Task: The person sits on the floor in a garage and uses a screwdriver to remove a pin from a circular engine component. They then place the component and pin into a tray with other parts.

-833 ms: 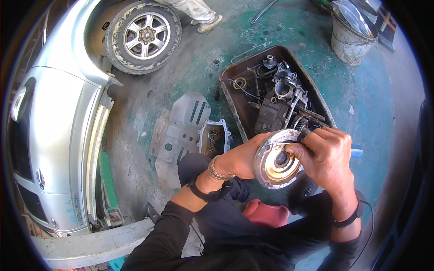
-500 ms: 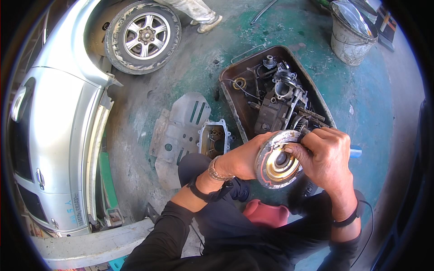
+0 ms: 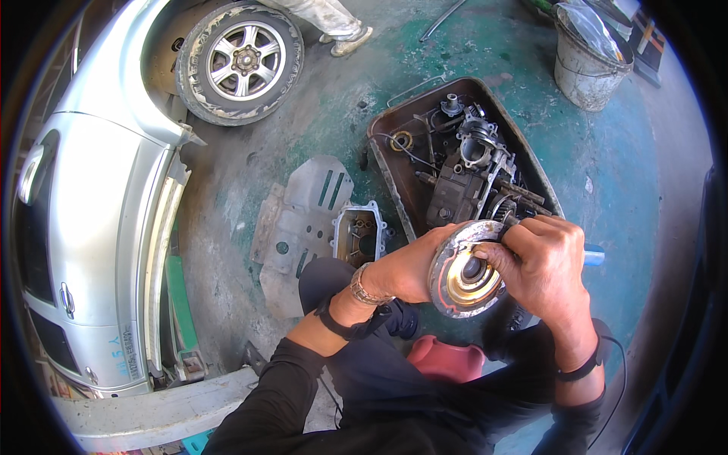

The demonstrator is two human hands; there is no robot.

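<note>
My left hand (image 3: 421,265) is closed round the left edge of a round metal housing (image 3: 444,292), tilted so its stepped, oily inside faces me. A reddish line of sealant or gasket runs along its rim. My right hand (image 3: 542,262) is at the housing's right side, fingers curled and thumb reaching over the central bore. What these fingers pinch is hidden. Past the right hand's outer edge sticks out a blue, handle-like piece (image 3: 594,255); whether the hand holds it cannot be made out.
Beyond my hands, a brown metal tray (image 3: 390,163) holds a dismantled gearbox (image 3: 459,189). A flat slotted plate (image 3: 292,227) and an open cast cover (image 3: 340,227) lie left. A red plastic stool (image 3: 447,360) is below. Around stand a silver car (image 3: 114,205), a wheel (image 3: 282,68), a bucket (image 3: 580,72) and a person's legs (image 3: 322,19).
My right hand has shifted very slightly left against the housing, and the blue piece has moved left a little too. The left hand keeps its hold, nearly still.
</note>
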